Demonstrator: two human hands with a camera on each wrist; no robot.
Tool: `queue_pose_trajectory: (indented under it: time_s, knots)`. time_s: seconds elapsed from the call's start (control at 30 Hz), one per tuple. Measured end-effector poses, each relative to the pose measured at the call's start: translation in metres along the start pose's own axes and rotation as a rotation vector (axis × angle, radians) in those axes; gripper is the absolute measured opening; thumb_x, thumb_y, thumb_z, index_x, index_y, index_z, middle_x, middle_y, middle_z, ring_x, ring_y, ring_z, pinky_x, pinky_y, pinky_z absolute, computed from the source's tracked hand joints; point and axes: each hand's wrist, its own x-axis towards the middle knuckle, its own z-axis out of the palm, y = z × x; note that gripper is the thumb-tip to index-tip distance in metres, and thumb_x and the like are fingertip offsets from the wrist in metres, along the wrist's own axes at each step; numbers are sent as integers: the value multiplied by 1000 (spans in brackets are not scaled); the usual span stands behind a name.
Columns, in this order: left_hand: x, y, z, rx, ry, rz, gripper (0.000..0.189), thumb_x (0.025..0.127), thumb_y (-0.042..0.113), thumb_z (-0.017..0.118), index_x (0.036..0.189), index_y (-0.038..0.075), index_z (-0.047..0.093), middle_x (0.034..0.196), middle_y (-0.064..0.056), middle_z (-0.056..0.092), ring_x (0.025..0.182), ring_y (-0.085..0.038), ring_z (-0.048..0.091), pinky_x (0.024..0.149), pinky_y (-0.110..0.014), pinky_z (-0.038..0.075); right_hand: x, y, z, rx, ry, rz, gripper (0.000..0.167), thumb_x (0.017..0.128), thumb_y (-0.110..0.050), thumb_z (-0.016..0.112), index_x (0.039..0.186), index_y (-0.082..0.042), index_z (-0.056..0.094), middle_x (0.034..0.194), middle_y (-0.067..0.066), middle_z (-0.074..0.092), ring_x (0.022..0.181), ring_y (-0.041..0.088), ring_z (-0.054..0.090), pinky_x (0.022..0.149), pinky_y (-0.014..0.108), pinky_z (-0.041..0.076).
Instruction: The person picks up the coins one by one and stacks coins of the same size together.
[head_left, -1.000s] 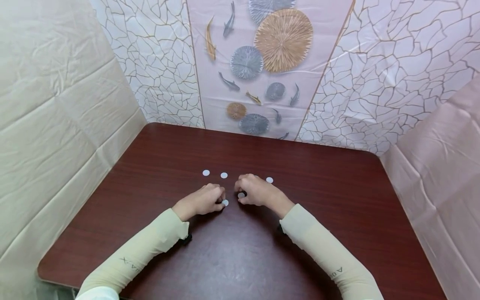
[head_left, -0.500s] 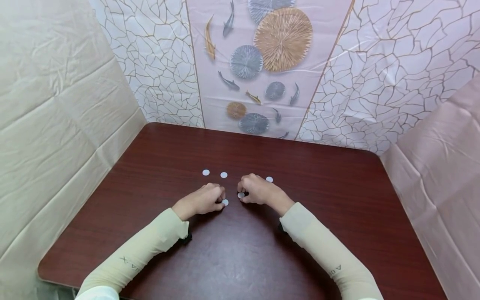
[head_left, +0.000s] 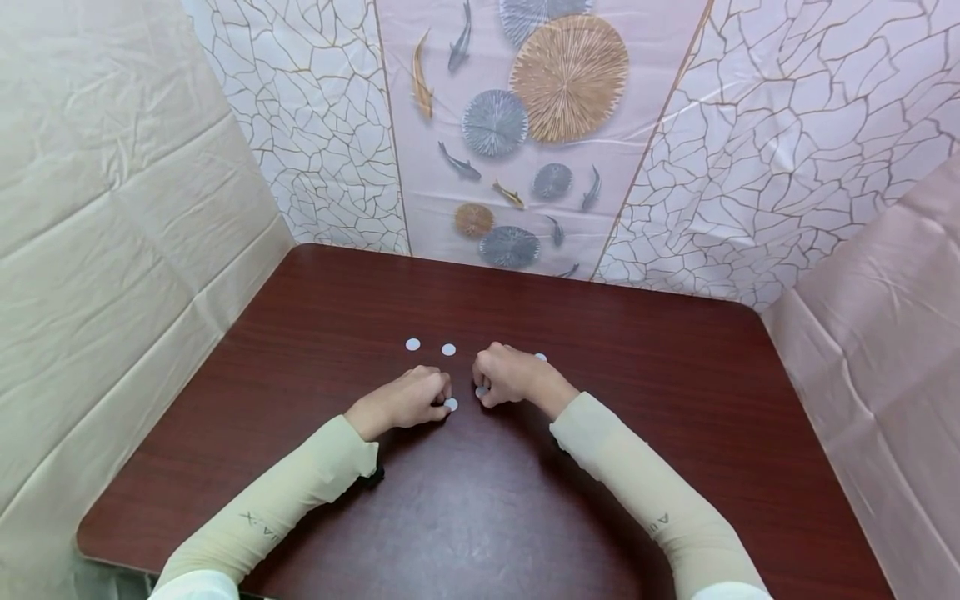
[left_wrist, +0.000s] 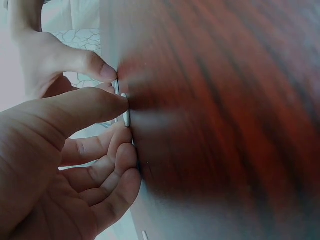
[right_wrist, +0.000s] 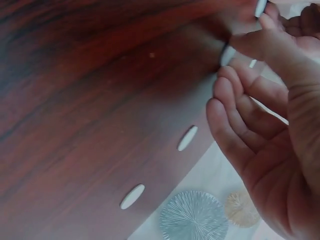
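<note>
My left hand (head_left: 405, 400) rests at the middle of the table, thumb and fingertips pinching the edges of a white disc (head_left: 452, 405). In the left wrist view this thin disc (left_wrist: 126, 111) stands between thumb and curled fingers, low against the tabletop. Just to the right, my right hand (head_left: 513, 375) pinches a second white disc (head_left: 482, 391) in the same way. The right wrist view shows that disc (right_wrist: 227, 55) between thumb and index finger, close to the wood. The two hands are apart, with a small gap between their discs.
Two white discs (head_left: 412, 344) lie flat beyond my left hand on the dark red table (head_left: 337, 292). Another disc (head_left: 541, 357) is partly covered by my right hand. The right wrist view has two loose discs (right_wrist: 187, 138) beyond that hand. Patterned cloth (head_left: 315, 117) surrounds the table.
My right wrist and forearm have shifted slightly left, and the hand now covers part of the far right disc. The left hand and its disc have stayed in place.
</note>
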Motion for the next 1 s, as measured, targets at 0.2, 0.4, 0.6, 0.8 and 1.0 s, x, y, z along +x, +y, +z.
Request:
queue_pose_trajectory:
  time_s: [0.2, 0.4, 0.6, 0.8, 1.0]
  knots:
    - [1, -2, 1, -7, 0, -3, 9, 95, 13, 74, 97, 7, 68, 91, -4, 65, 82, -14, 59, 73, -26, 51, 4, -1, 4, -120, 7, -25, 26, 76, -18, 83, 66, -17, 60, 63, -10, 51, 57, 6, 44, 56, 22, 40]
    - [0, -2, 3, -12, 4, -10, 10, 95, 13, 74, 98, 7, 67, 91, -3, 64, 82, -14, 59, 74, -27, 51, 6, 0, 8, -180, 40, -69, 36, 72, -18, 79, 56, -20, 47, 55, -12, 33, 55, 7, 29, 52, 24, 30]
    - [-1, -1, 3, -1, 19, 6, 10, 94, 12, 75, 94, 7, 66, 88, -4, 64, 80, -14, 58, 71, -26, 50, 6, 3, 14, -157, 73, -69, 25, 70, -21, 79, 64, -20, 56, 59, -13, 45, 52, 3, 40, 53, 22, 37]
    - [-1, -1, 3, -10, 22, 10, 10, 94, 12, 74, 93, 6, 67, 87, -4, 63, 79, -14, 58, 71, -26, 49, 4, 6, 16, -102, 124, -97, 15, 68, -21, 79, 75, -18, 66, 68, -10, 61, 57, 4, 54, 57, 22, 48]
    - [-1, -1, 2, -15, 8, -1, 10, 95, 13, 74, 96, 6, 68, 88, -3, 63, 80, -13, 57, 71, -26, 50, 4, 6, 14, -87, 202, -162, 16, 69, -23, 77, 82, -16, 69, 72, -10, 63, 58, 2, 55, 57, 19, 48]
